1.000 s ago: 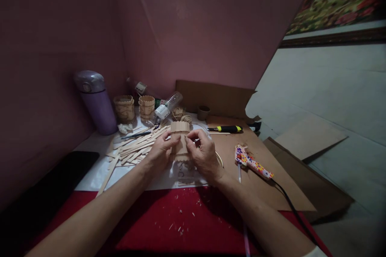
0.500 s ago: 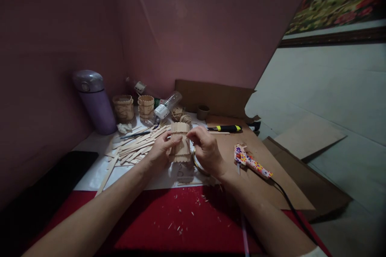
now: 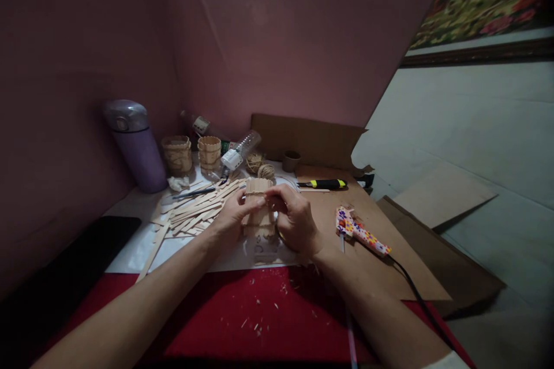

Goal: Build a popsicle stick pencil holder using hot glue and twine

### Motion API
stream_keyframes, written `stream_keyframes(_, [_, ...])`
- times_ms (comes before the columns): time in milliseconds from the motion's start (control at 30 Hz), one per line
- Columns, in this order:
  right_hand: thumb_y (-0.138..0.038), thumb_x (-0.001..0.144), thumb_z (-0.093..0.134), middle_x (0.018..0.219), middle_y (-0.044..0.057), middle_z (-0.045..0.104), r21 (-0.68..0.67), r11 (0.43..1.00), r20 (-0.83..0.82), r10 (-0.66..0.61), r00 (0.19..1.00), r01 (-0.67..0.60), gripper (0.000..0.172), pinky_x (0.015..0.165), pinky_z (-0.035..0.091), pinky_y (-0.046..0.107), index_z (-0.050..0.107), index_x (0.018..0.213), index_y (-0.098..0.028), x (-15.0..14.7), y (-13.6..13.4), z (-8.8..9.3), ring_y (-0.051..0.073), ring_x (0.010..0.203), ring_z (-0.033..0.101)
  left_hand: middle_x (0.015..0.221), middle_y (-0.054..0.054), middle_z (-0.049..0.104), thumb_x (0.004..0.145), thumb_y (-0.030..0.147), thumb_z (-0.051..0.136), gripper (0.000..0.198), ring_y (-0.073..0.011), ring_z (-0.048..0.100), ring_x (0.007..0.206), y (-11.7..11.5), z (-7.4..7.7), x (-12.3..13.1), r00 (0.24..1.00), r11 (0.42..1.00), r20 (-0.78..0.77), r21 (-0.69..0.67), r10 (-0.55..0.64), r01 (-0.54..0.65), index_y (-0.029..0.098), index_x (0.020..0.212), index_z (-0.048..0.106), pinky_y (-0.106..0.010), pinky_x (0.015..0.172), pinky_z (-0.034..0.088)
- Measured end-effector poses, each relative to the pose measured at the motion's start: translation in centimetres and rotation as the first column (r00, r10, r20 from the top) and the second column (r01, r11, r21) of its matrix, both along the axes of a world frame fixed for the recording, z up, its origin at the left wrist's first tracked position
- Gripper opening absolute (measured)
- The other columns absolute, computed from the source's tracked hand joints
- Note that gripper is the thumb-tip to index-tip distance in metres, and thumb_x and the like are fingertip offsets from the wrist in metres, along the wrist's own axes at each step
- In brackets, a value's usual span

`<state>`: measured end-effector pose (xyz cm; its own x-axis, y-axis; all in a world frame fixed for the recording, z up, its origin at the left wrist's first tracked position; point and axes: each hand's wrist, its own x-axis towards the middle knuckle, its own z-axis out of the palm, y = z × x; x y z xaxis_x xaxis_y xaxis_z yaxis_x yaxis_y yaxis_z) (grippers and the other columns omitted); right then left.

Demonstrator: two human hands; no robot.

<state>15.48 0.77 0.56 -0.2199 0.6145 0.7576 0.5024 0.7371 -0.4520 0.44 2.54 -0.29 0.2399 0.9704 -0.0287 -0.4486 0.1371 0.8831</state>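
Note:
A small cup made of upright wooden sticks (image 3: 258,220) stands between my hands, with twine-like bands near its top and bottom. My left hand (image 3: 234,214) grips its left side, the thumb lying across the front. At the upper right of the cup, the fingers of my right hand (image 3: 294,216) are pinched together near the upper band; what they hold is too small to make out. Loose wooden sticks (image 3: 197,211) lie in a pile left of my left hand. Behind the cup sits a ball of twine (image 3: 266,172).
Two finished-looking stick cups (image 3: 209,154), a purple bottle (image 3: 141,153) and a clear plastic bottle (image 3: 242,150) stand or lie behind. On cardboard (image 3: 389,259) at the right are a patterned glue gun (image 3: 361,232) with its cord and a black-yellow cutter (image 3: 326,184). A dark pot (image 3: 291,161) is behind.
The fingers of my right hand have moved slightly left and down, closer to my left thumb. The cup has shifted a little in my left hand.

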Motion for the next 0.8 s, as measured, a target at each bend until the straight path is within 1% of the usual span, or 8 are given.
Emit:
stream_keyframes(100, [-0.004, 0.084, 0.047, 0.088, 0.005, 0.063, 0.022, 1.0, -0.032, -0.016, 0.999, 0.017, 0.025, 0.073, 0.048, 0.031, 0.059, 0.097, -0.021, -0.1, 0.1, -0.1, 0.02, 0.085, 0.061, 0.093, -0.009, 0.072, 0.057, 0.03, 0.087, 0.056, -0.0241, 0.068, 0.079, 0.0, 0.0, 0.0, 1.0, 1.0, -0.001, -0.01, 0.003, -0.003, 0.015, 0.106, 0.065, -0.036, 0.067, 0.056])
stream_keyframes(200, [-0.009, 0.089, 0.049, 0.087, 0.006, 0.061, 0.04, 0.998, -0.019, -0.044, 0.999, 0.045, 0.017, 0.075, 0.048, 0.033, 0.06, 0.093, -0.021, -0.2, 0.1, -0.3, 0.021, 0.085, 0.059, 0.094, -0.008, 0.071, 0.06, 0.03, 0.085, 0.054, -0.0233, 0.067, 0.08, -0.1, 0.3, -0.1, 1.0, 1.0, -0.002, -0.018, 0.01, -0.01, 0.015, 0.108, 0.063, -0.035, 0.066, 0.057])
stream_keyframes(300, [-0.015, 0.091, 0.055, 0.087, 0.006, 0.061, 0.016, 0.999, 0.029, -0.052, 0.998, 0.051, 0.01, 0.074, 0.048, 0.033, 0.061, 0.091, -0.022, -0.4, 0.1, -0.5, 0.021, 0.083, 0.058, 0.095, -0.008, 0.07, 0.063, 0.029, 0.084, 0.052, -0.0227, 0.067, 0.081, -0.3, 0.6, -0.1, 1.0, 1.0, -0.002, 0.003, 0.002, -0.002, 0.014, 0.108, 0.063, -0.034, 0.067, 0.056])
stream_keyframes(467, [-0.011, 0.092, 0.052, 0.087, 0.007, 0.062, -0.006, 0.998, 0.022, -0.062, 0.998, 0.063, 0.014, 0.076, 0.047, 0.034, 0.062, 0.09, -0.021, -0.6, 0.0, -0.5, 0.022, 0.084, 0.057, 0.091, -0.007, 0.069, 0.065, 0.029, 0.081, 0.045, -0.022, 0.066, 0.081, -0.6, 1.0, -0.2, 0.998, 0.999, 0.037, 0.028, -0.042, 0.041, 0.014, 0.105, 0.064, -0.033, 0.068, 0.055])
stream_keyframes(533, [-0.009, 0.09, 0.051, 0.086, 0.007, 0.062, -0.001, 0.998, 0.009, -0.068, 0.998, 0.068, 0.016, 0.075, 0.046, 0.033, 0.061, 0.088, -0.021, -0.6, 0.0, -0.5, 0.022, 0.083, 0.057, 0.087, -0.006, 0.068, 0.068, 0.032, 0.078, 0.041, -0.0209, 0.065, 0.077, -0.5, 0.8, -0.3, 0.997, 0.997, 0.04, 0.034, -0.066, 0.064, 0.015, 0.103, 0.064, -0.033, 0.066, 0.055])
stream_keyframes(600, [-0.007, 0.09, 0.051, 0.084, 0.006, 0.061, 0.003, 0.997, 0.004, -0.077, 0.997, 0.077, 0.017, 0.074, 0.045, 0.033, 0.061, 0.087, -0.021, -0.6, 0.0, -0.6, 0.021, 0.082, 0.056, 0.088, -0.005, 0.068, 0.069, 0.032, 0.077, 0.041, -0.0197, 0.065, 0.076, -0.4, 0.5, -0.3, 0.997, 0.996, 0.037, 0.062, -0.063, 0.06, 0.015, 0.103, 0.064, -0.032, 0.068, 0.054])
stream_keyframes(700, [-0.008, 0.09, 0.051, 0.083, 0.005, 0.06, 0.001, 0.995, 0.016, -0.102, 0.995, 0.102, 0.017, 0.074, 0.045, 0.032, 0.06, 0.085, -0.022, -0.7, -0.2, -0.6, 0.02, 0.082, 0.056, 0.093, -0.006, 0.069, 0.067, 0.029, 0.08, 0.046, -0.02, 0.065, 0.083, 0.0, -0.1, -0.1, 1.0, 0.995, 0.013, 0.096, -0.027, 0.026, 0.015, 0.109, 0.064, -0.031, 0.074, 0.054])
stream_keyframes(800, [-0.01, 0.092, 0.051, 0.083, 0.004, 0.059, 0.013, 0.993, 0.027, -0.121, 0.992, 0.121, 0.015, 0.073, 0.044, 0.031, 0.06, 0.086, -0.02, -0.9, -0.2, -0.8, 0.02, 0.081, 0.056, 0.096, -0.006, 0.069, 0.071, 0.034, 0.077, 0.046, -0.0217, 0.065, 0.086, 0.2, -0.5, -0.1, 1.0, 0.997, -0.024, 0.075, -0.014, 0.016, 0.016, 0.111, 0.063, -0.033, 0.071, 0.055])
